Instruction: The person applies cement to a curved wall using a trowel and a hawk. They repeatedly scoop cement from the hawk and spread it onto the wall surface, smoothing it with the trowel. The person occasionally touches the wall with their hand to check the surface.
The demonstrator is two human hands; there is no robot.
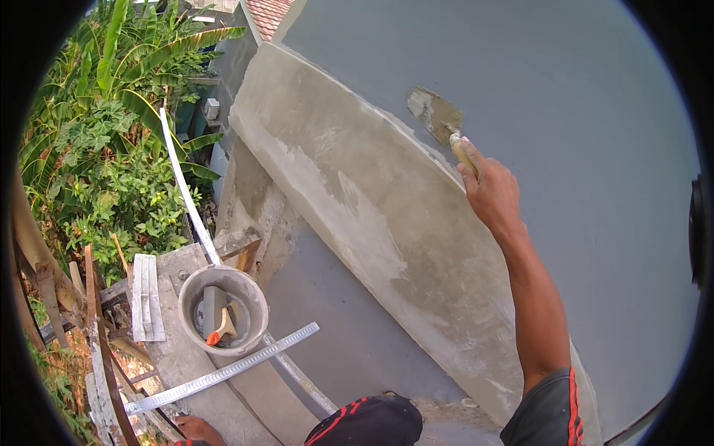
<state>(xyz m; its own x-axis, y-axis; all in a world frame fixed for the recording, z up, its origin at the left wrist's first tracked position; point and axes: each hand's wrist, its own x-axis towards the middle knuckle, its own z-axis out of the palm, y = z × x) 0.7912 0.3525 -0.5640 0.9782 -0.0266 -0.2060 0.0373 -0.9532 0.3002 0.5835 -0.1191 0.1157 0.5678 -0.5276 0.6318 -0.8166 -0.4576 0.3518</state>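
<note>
My right hand (492, 186) reaches up and is closed round the pale handle of a trowel (437, 113). The trowel's mortar-smeared blade lies against or very close to a smooth grey plastered wall (595, 186). Below the hand runs a broad, lighter plastered ledge (357, 201) with patchy streaks. At the lower left edge some bare skin (199, 429) shows beside dark cloth; I cannot tell whether it is my left hand or a foot. A grey bucket (260, 327) stands on the boards, with a grey block-like tool inside that has a cream handle and orange tip.
A perforated metal strip (230, 375) crosses the planks (167, 353) below the bucket. A long white pole (182, 182) passes behind it. Rough timber (97, 327) and bamboo stand at the left, with dense plants (111, 163) beyond the planks' drop. My dark-clothed knee (372, 422) is low centre.
</note>
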